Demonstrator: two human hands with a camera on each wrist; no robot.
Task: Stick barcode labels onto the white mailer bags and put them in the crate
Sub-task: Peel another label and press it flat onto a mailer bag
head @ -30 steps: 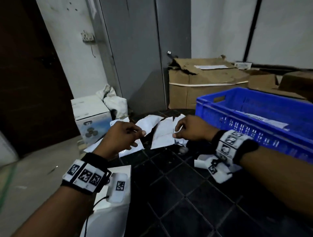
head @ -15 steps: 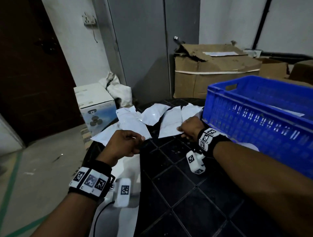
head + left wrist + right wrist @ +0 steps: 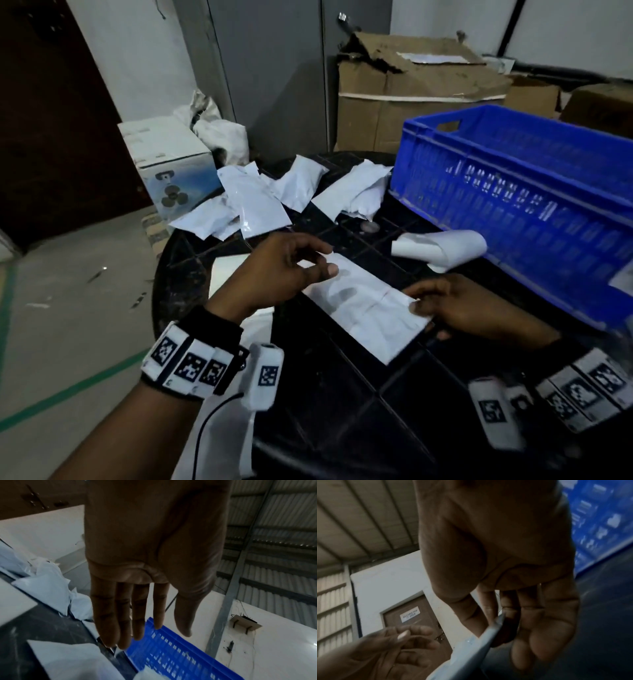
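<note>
Blue crate is sitting on the right side of the dark bench, with a heap of unlabelled white mailer bags lying at the far edge. One mailer bag is being held just over the bench centre; right hand is pinching its near corner. Left hand is hovering at the far end, fingers straight and apart, gripping nothing. Curled label strip is lying beside the crate. Step looks like bag staging; next move calls for peeling a label.
</note>
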